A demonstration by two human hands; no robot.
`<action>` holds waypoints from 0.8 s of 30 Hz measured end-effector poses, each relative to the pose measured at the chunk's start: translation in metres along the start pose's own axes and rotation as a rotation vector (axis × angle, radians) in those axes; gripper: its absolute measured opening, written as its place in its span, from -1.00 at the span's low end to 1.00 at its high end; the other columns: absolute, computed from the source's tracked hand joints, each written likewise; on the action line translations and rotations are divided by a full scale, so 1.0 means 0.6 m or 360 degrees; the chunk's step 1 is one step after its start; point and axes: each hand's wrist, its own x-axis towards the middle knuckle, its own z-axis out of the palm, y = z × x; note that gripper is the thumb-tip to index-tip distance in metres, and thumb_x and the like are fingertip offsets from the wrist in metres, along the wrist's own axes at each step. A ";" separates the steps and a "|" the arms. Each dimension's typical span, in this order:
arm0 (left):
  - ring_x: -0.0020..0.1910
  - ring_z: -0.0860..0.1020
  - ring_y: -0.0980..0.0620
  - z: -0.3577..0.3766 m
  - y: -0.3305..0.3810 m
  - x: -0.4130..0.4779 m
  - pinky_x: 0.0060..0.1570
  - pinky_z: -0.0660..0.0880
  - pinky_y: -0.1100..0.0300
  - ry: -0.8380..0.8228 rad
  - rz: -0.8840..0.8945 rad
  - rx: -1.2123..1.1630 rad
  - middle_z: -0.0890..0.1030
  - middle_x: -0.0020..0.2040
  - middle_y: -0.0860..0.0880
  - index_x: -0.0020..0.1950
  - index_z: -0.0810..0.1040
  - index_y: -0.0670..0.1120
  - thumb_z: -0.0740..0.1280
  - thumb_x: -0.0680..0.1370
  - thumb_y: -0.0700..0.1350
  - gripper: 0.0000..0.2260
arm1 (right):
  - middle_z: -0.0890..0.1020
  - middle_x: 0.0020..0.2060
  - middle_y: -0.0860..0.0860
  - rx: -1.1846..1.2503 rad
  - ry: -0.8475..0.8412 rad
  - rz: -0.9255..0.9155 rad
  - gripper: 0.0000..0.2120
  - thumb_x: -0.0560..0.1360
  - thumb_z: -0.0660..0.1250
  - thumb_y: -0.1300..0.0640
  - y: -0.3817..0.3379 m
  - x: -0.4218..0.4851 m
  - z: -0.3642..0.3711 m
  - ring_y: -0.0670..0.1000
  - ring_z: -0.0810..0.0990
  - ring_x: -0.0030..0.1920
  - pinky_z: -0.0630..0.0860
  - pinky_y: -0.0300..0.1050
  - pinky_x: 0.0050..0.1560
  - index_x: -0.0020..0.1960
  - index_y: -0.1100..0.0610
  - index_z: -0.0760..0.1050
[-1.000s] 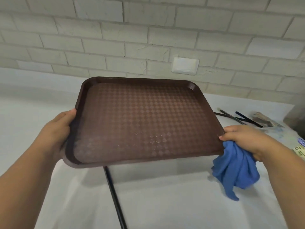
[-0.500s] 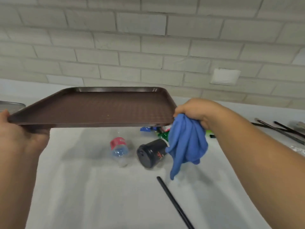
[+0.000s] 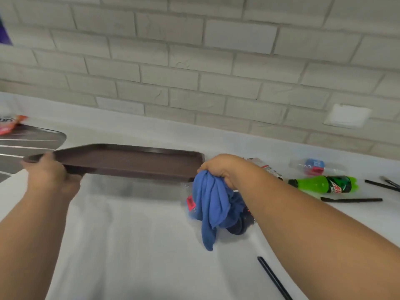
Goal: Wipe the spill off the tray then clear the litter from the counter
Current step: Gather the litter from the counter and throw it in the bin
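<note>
A brown plastic tray hangs nearly level a little above the white counter, seen almost edge-on. My left hand grips its left end. My right hand holds its right end together with a bunched blue cloth that dangles below the hand. Behind the cloth lie a dark cup on its side and a small red-labelled bottle, both partly hidden. A green soda bottle and a clear bottle lie to the right.
Black sticks lie on the counter: one at front right, one behind my forearm, more at the far right edge. A steel sink drainboard with a snack packet is at far left. A brick wall runs behind.
The tray has gone from tilted towards me to nearly flat, and has moved left and lower over the counter. The view swung left, bringing bottles and sink into sight.
</note>
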 end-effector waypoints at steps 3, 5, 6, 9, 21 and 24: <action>-0.13 0.60 -0.17 0.042 -0.023 -0.068 -0.21 0.62 -0.09 -0.0237 -0.0210 0.0538 0.50 0.09 -0.17 0.44 0.21 -0.05 0.20 0.58 -0.26 -0.55 | 0.56 -0.35 0.10 -0.0047 -0.0028 -0.0037 -0.73 0.55 0.34 0.04 -0.021 0.008 0.025 0.06 0.53 -0.36 0.51 -0.06 -0.26 -0.21 0.22 0.46; -0.14 0.63 -0.17 0.058 -0.047 -0.087 -0.02 0.59 -0.10 -0.0204 -0.0256 0.0695 0.46 0.19 -0.17 0.51 -0.01 0.11 0.19 0.56 -0.37 -0.33 | 0.56 -0.32 0.10 -0.0082 -0.0071 -0.0062 -0.71 0.53 0.36 0.01 -0.031 0.012 0.038 0.06 0.53 -0.34 0.51 -0.05 -0.22 -0.20 0.22 0.45; -0.13 0.65 -0.14 0.060 -0.053 -0.092 0.04 0.59 -0.07 -0.0157 -0.0291 0.0685 0.49 0.22 -0.14 0.50 -0.04 0.19 0.19 0.55 -0.40 -0.27 | 0.56 -0.31 0.10 -0.0079 -0.0103 -0.0061 -0.71 0.52 0.37 0.00 -0.034 0.014 0.042 0.06 0.53 -0.33 0.51 -0.05 -0.20 -0.19 0.22 0.45; -0.14 0.65 -0.01 0.055 -0.066 -0.072 0.01 0.60 0.09 -0.0047 -0.0407 0.0549 0.59 0.17 -0.05 0.50 0.00 0.23 0.14 0.57 -0.38 -0.31 | 0.58 -0.31 0.10 -0.0055 -0.0170 -0.0065 -0.70 0.51 0.38 -0.02 -0.031 0.022 0.037 0.07 0.55 -0.31 0.54 -0.04 -0.13 -0.18 0.21 0.47; -0.20 0.61 -0.04 0.013 -0.142 -0.065 0.08 0.57 -0.05 0.0034 -0.0152 0.0842 0.51 0.12 -0.15 0.51 0.09 0.07 0.29 0.50 -0.36 -0.31 | 0.63 -0.32 0.07 0.0532 -0.0136 -0.0182 -0.63 0.50 0.36 0.03 0.040 -0.019 -0.106 0.01 0.59 -0.32 0.60 -0.18 -0.26 0.20 0.25 0.54; -0.34 0.60 0.03 0.011 -0.147 -0.068 -0.02 0.62 0.05 0.0091 -0.0162 0.0965 0.53 -0.07 -0.16 0.44 0.21 -0.06 0.31 0.51 -0.37 -0.43 | 0.66 -0.34 0.05 0.0653 -0.0101 -0.0279 -0.64 0.52 0.34 0.03 0.041 -0.050 -0.142 -0.01 0.63 -0.35 0.60 -0.21 -0.34 0.19 0.25 0.55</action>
